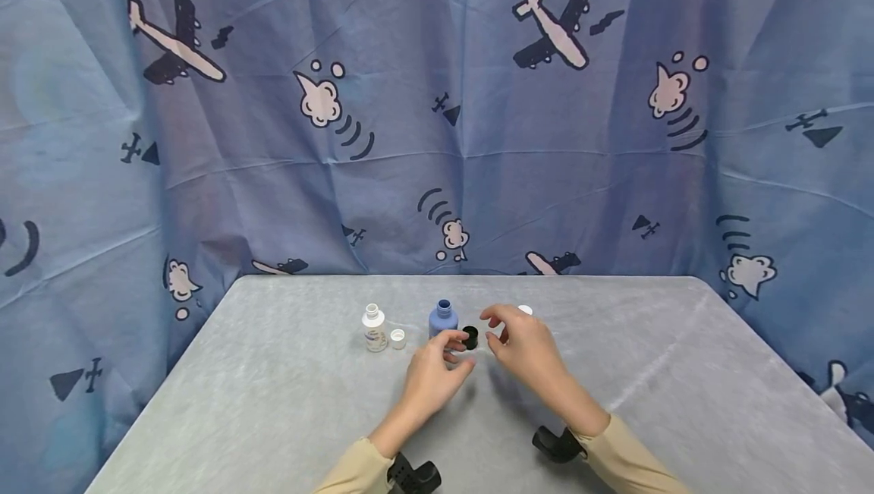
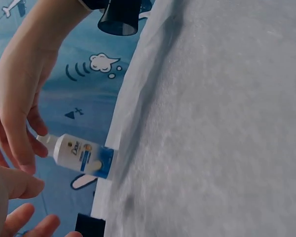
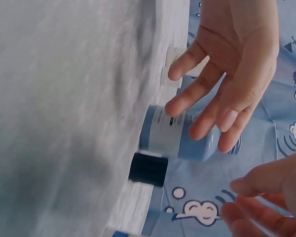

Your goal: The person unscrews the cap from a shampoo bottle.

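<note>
A blue bottle [image 1: 443, 318] stands uncapped near the table's middle, with a black cap [image 1: 470, 337] on the cloth just right of it. My left hand [image 1: 456, 346] hovers in front of both with spread, relaxed fingers and holds nothing. In the right wrist view the left hand [image 3: 207, 113] is in front of the blue bottle [image 3: 182, 138], and the black cap [image 3: 148, 169] lies untouched. My right hand [image 1: 495, 327], loosely curled and holding nothing, sits right of the cap. Behind it stands a white bottle with a blue label [image 2: 84, 155], its top [image 1: 524, 310] showing; right-hand fingers [image 2: 24, 143] are close to its neck.
A small white bottle [image 1: 374, 327] stands open at the left with its white cap [image 1: 397, 338] beside it. The grey-covered table [image 1: 273, 403] ends at a blue airplane-print curtain [image 1: 437, 137] close behind the bottles.
</note>
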Demonstrator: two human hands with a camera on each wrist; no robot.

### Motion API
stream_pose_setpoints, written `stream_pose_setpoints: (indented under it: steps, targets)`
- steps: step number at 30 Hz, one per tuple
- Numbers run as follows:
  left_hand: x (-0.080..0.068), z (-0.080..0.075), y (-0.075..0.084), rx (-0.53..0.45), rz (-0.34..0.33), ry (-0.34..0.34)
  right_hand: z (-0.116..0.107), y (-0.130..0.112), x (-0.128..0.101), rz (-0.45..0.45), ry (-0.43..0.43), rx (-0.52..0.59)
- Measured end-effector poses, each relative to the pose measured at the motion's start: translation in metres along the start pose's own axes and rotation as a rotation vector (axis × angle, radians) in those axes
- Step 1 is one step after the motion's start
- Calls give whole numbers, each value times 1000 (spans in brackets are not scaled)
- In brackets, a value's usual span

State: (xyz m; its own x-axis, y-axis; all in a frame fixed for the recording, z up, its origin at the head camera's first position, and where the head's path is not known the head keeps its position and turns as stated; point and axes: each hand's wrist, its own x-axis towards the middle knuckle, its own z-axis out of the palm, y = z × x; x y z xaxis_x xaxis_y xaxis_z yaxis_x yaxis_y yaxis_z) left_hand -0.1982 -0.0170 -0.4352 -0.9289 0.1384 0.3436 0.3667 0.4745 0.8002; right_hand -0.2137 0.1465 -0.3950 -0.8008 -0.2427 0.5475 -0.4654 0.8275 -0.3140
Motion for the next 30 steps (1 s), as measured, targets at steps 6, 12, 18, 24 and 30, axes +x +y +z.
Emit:
stream_pose_setpoints:
  steps: [6, 12, 18, 24, 30]
  targets:
    - [5, 8, 8, -63, 8, -34, -5, 14, -6, -14, 59, 27]
    - [11, 20, 10, -75, 43, -42, -11, 35, -16, -46, 125, 75]
    - [18, 32, 12, -87, 51, -36, -17, 58, -23, -49, 172, 102]
    - [24, 43, 15, -90, 43, -34, -21, 74, -29, 8, 161, 125]
    - [32, 56, 20, -70, 31, -33, -25, 83, -30, 62, 152, 168]
